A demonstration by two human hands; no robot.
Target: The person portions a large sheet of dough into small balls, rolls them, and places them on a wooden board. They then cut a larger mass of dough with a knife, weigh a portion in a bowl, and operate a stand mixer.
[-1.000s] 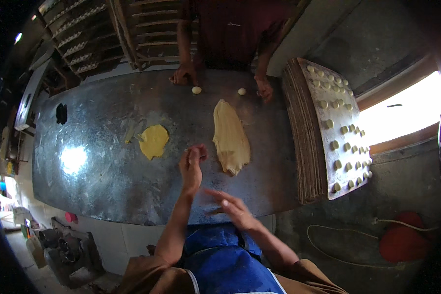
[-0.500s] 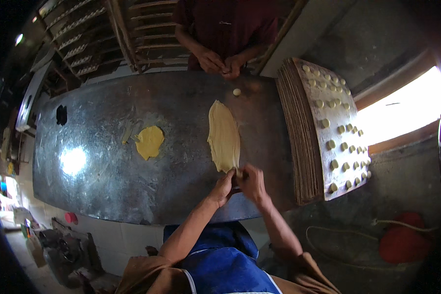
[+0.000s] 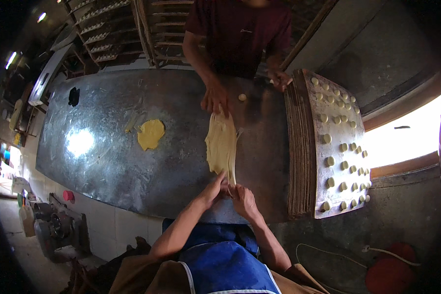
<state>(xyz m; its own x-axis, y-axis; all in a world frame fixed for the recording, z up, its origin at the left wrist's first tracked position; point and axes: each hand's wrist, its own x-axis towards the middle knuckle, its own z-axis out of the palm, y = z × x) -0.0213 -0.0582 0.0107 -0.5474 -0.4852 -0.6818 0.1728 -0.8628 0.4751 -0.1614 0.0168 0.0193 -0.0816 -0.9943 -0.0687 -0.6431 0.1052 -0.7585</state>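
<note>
A long flat piece of pale yellow dough lies on the dark metal table, stretching away from me. My left hand is closed on its near end. My right hand grips the near right corner, where a strip of dough is drawn out toward me. At the far end, the co-worker's hand touches the dough. A small round dough ball sits on the table beside that hand. To the left lies a separate, deeper yellow flattened lump.
At the right end stands a stack of boards; the top board holds several small round dough pieces. Across the table stands a person in a dark red shirt. Racks with filled trays are behind. A black thing lies far left.
The co-worker has reached one hand onto the dough's far end and moved the other toward the boards. My hands have drawn a dough strip slightly toward me. The view has shifted a little.
</note>
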